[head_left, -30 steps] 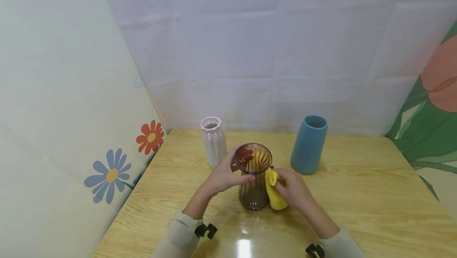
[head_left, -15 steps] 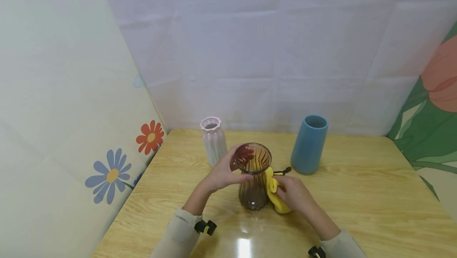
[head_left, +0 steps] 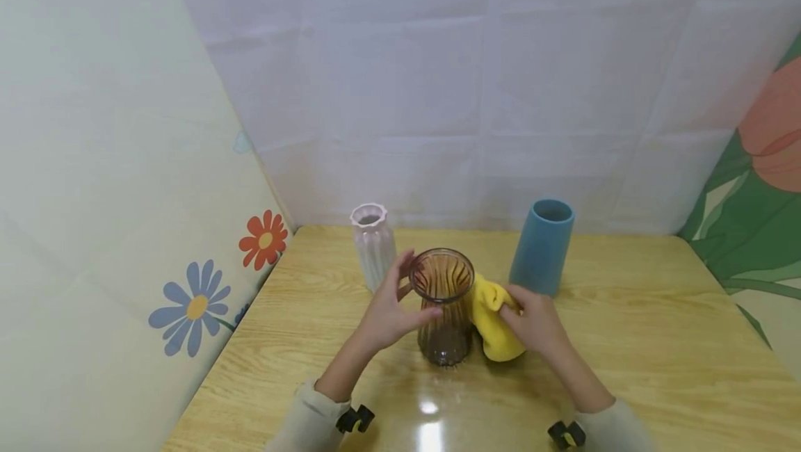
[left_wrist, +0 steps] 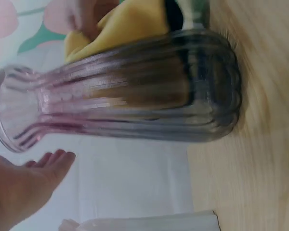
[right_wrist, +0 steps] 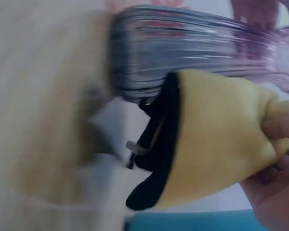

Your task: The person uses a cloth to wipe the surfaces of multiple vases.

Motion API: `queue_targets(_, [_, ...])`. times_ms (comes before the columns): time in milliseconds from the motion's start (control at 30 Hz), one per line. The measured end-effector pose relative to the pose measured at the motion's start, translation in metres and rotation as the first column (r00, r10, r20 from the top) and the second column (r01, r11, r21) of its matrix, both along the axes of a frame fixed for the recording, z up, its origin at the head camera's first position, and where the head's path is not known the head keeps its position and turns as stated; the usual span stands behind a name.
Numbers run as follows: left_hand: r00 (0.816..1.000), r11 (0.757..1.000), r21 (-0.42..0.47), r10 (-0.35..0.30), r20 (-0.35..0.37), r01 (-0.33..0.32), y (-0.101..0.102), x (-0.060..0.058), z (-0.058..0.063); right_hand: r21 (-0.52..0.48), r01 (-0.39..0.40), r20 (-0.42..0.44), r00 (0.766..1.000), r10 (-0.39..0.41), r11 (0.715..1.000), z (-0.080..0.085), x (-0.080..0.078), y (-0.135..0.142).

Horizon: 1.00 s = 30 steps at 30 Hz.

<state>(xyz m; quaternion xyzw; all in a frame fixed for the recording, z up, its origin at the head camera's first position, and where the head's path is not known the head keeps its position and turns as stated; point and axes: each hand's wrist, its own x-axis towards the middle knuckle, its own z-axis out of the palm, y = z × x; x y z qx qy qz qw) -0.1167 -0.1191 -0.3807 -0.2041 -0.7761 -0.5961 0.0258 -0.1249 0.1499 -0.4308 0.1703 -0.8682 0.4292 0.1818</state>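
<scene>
A ribbed, smoky purple-brown glass vase (head_left: 443,341) stands upright on the table in front of me. My left hand (head_left: 384,316) is beside its neck, fingers extended and thumb in front of the glass. In the left wrist view a gap shows between those fingers (left_wrist: 58,168) and the vase. My right hand (head_left: 539,323) pinches the upper end of a soft yellow cloth (head_left: 497,330), which hangs down just right of the vase. The right wrist view shows a black band (right_wrist: 168,139) along its lower end, with small pale and dark bits there, blurred.
A pale pink fluted vase (head_left: 375,250) stands behind my left hand. Behind my right hand is a tall blue vase (head_left: 541,250). The wooden table (head_left: 651,327) ends at a white sheet (head_left: 407,90) at the back, with flower-printed sheets at both sides.
My left fingers have loosened and moved off the glass vase's neck. My right hand has shifted right and slightly back with the yellow cloth, away from the vase. The vases stay in place.
</scene>
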Motion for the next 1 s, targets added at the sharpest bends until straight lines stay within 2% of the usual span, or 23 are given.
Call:
queue_targets(200, [0.990, 0.991, 0.010, 0.137, -0.031, -0.137, 0.016, 0.011, 0.002, -0.232, 0.030, 0.034, 0.999, -0.023, 0.972, 0.031, -0.008, 0.005])
queue_targets(300, [0.984, 0.985, -0.005, 0.174, -0.047, -0.174, 0.021, 0.012, 0.003, -0.289, 0.028, 0.052, 0.999, -0.014, 0.957, 0.040, -0.012, -0.001])
queue_targets(433, [0.978, 0.979, -0.014, 0.202, -0.047, -0.203, 0.025, 0.013, 0.002, -0.317, 0.005, 0.087, 0.996, 0.024, 0.948, 0.044, -0.013, -0.013])
queue_targets(600, [0.979, 0.979, -0.040, 0.199, -0.044, -0.201, 0.026, 0.013, -0.001, -0.374, -0.035, 0.134, 0.987, 0.092, 0.927, 0.040, -0.011, -0.022])
queue_targets(733, [0.984, 0.982, -0.060, 0.177, -0.030, -0.179, 0.024, 0.011, -0.001, -0.395, -0.077, 0.134, 0.981, 0.140, 0.916, 0.037, -0.011, -0.023])
queue_targets(1000, [0.990, 0.983, -0.120, 0.140, -0.012, -0.141, 0.018, 0.004, 0.005, -0.359, -0.133, 0.117, 0.976, 0.185, 0.924, 0.030, -0.012, -0.022])
